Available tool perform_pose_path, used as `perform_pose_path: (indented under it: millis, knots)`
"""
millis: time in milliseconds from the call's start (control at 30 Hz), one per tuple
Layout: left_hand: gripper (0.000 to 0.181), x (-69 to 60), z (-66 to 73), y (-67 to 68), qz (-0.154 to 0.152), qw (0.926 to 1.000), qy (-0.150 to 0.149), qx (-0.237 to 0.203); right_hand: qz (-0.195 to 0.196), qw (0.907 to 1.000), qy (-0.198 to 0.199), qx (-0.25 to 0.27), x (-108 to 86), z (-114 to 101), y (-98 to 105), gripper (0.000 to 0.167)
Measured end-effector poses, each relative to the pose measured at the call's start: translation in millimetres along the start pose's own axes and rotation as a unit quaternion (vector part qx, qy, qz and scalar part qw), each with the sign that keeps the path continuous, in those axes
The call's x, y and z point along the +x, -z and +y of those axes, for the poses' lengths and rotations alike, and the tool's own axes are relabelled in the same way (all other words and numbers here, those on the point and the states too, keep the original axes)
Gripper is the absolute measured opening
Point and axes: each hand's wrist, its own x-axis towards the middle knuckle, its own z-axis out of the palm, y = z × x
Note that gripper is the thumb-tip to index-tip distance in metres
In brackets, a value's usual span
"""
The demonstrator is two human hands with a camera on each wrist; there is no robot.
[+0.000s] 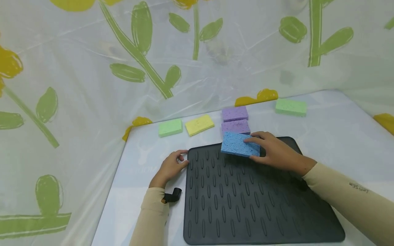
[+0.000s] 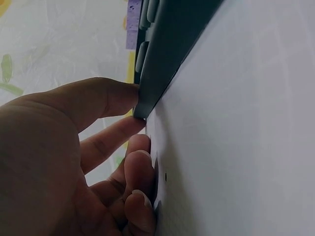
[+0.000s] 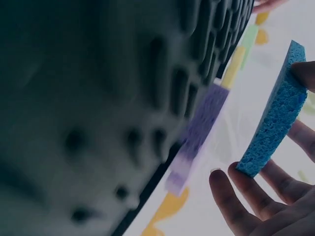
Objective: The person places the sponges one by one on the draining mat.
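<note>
In the head view my right hand (image 1: 274, 152) pinches a blue sponge (image 1: 238, 144) by its right end, above the far edge of a dark ribbed mat (image 1: 212, 205). The right wrist view shows the sponge (image 3: 275, 108) raised off the surface, tilted, the thumb on one end and fingertips at the other. At the mat's far left corner, my left hand (image 1: 170, 167) touches the rim with thumb and index finger. Seen from the left wrist, the thumb lies against the mat's side (image 2: 162, 54), and the other fingers curl loosely beside it over the white surface.
Two purple sponges (image 1: 235, 126) lie just beyond the mat's far edge. Left of them are a yellow sponge (image 1: 199, 125) and a green sponge (image 1: 170, 128); another green sponge (image 1: 290, 107) lies farther right. A flower-printed curtain (image 1: 215, 75) hangs behind the white table (image 1: 132, 191).
</note>
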Motion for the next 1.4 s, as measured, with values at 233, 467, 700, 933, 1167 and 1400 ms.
perform_pose_path:
  millis: [233,467,700,933,1167,1400]
  knots:
    - [0.048,6.1,3.0,1.0,-0.005,0.9999,-0.013,0.010,-0.007,0.9995,0.029,0.011,14.7,-16,-14,0.055]
    - [0.048,4.6,3.1,4.4,-0.008,0.9998,-0.013,0.013,-0.038,0.9986,0.036,0.010,33.2,-36,-28,0.053]
    - [0.049,1.5,1.7,4.5,-0.015,0.9997,-0.008,0.018,-0.071,0.9966,0.035,0.021,47.2,-47,-42,0.053]
    - [0.049,-0.6,2.2,3.8,-0.024,0.9995,-0.008,0.020,-0.106,0.9927,0.045,0.035,54.6,-55,-52,0.052]
    - [0.048,1.6,6.4,6.7,-0.023,0.9995,-0.011,0.018,-0.122,0.9914,0.044,0.017,63.7,-63,-47,0.051]
    - [0.049,1.8,1.9,2.7,-0.026,0.9995,-0.001,0.020,-0.158,0.9865,0.042,-0.001,66.7,-65,-50,0.052]
